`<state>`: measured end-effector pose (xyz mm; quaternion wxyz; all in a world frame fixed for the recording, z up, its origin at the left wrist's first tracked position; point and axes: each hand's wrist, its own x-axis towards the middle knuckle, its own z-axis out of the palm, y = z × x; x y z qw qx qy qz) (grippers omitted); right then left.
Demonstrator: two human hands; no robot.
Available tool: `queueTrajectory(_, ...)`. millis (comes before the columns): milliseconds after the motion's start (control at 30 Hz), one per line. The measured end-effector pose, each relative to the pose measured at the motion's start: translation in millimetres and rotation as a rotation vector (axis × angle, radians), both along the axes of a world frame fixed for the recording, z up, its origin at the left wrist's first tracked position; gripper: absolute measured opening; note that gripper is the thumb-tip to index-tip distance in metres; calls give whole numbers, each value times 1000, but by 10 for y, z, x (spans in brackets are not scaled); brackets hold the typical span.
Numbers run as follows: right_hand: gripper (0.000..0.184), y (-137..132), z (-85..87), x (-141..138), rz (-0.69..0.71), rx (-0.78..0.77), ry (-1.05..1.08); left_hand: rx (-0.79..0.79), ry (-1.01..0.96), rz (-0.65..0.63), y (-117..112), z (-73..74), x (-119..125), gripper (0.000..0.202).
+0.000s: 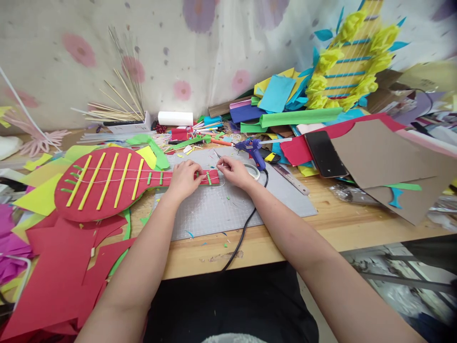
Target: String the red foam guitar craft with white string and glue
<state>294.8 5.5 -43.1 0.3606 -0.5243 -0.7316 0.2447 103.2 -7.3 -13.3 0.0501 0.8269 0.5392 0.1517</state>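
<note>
A red paper lute [96, 209] with yellow and green strips lies flat, its neck pointing right. White string [110, 170] runs along its body and neck. My left hand [184, 180] rests over the neck, fingers curled and pressed onto it. Just past the neck's end, my right hand [233, 172] is closed in a pinch at the string, which loops loosely below. White-handled scissors [254, 171] seem to lie behind my right hand, partly hidden by it.
The grey cutting mat [214, 219] carries a blue glue gun [253, 151], its black cord [246, 228] crossing the front edge. A metal ruler [293, 180] and phone [325, 153] lie right. Red paper [53, 267] covers the left. A yellow-flowered lute [346, 71] stands behind.
</note>
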Motion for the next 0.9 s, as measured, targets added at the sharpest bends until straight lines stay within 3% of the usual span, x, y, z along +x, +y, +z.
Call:
queueTrajectory(367,16,8,5,20,-21,-16,-52,62,11,11,-36,79,22,11)
queueTrajectory(667,15,8,1,21,10,-3,-34,-44,-237,16,-37,36,52,17)
queueTrajectory(900,13,-12,37,7,23,9,-18,-5,-360,44,-9,-31,46,11)
